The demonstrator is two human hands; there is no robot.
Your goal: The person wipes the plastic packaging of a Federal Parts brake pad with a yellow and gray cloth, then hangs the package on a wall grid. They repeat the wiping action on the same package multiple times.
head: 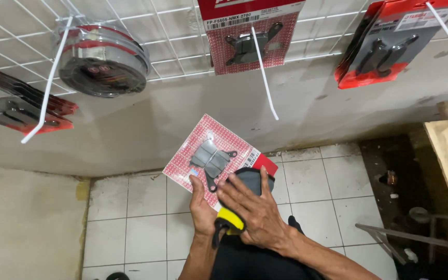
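My left hand (202, 207) pinches the lower corner of a red carded brake pad pack (211, 158), tilted diagonally, long axis running up and left. My right hand (252, 210), fingers spread, presses a grey cloth (255, 179) against its lower-right edge, below the wire rack (182, 46).

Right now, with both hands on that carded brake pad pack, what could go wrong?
1. The left hand pinches only the lower edge of the brake pad pack; the right hand presses a grey cloth against it, so a firm wipe might tip or bend the card.
2. If it slips, it would likely fall to the tiled floor.
3. Bare wire hooks jut from the grid rack above and could snag a raised hand.
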